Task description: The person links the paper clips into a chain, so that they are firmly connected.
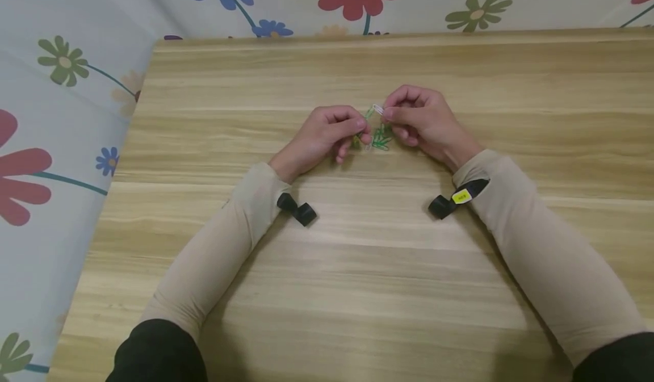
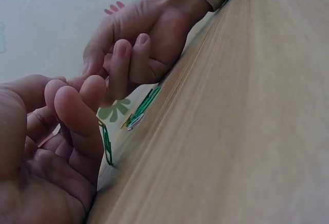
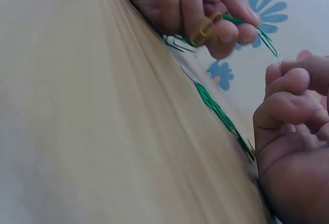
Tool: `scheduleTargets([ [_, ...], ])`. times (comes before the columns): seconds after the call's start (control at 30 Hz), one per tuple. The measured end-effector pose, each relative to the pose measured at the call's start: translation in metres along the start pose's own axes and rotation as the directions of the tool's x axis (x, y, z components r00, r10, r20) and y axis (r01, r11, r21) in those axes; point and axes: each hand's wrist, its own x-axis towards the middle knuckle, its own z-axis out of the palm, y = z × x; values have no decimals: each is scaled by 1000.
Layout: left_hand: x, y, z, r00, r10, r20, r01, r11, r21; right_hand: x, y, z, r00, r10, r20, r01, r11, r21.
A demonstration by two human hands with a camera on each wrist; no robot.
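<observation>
Above the table my left hand [image 1: 327, 132] pinches a green paper clip [image 1: 369, 112] between thumb and fingertips. My right hand [image 1: 426, 118] pinches a white paper clip [image 1: 378, 109], which meets the green one between the two hands. From the left hand's fingers hangs a yellow paper clip [image 3: 203, 29] with more green clips beyond it, like a chain. Several loose-looking green paper clips [image 1: 380, 139] lie on the wood just below the hands, with a white one [image 3: 188, 73] at their end. Fingertips hide the exact joint between clips.
The wooden table [image 1: 357, 268] spreads around both forearms. Its far and left edges meet a flower-patterned cloth [image 1: 76, 121]. Black wrist cameras [image 1: 305, 214] stick out from both beige sleeves [image 1: 219, 240].
</observation>
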Motion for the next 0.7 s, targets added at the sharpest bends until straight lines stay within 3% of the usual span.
scheduleTargets([
  [0.27, 0, 0, 1, 1000, 12, 0, -12, 1000, -6, -1, 4, 1, 1000, -6, -1, 6, 997, 77],
  [0.53, -1, -1, 1, 999, 49, 1, -48, 994, -93, 0, 5, 2, 999, 11, -38, -9, 998, 64],
  [0.7, 1, -2, 1, 999, 47, 0, -47, 997, -61, 1, 6, 2, 1000, 4, -17, -3, 999, 44],
])
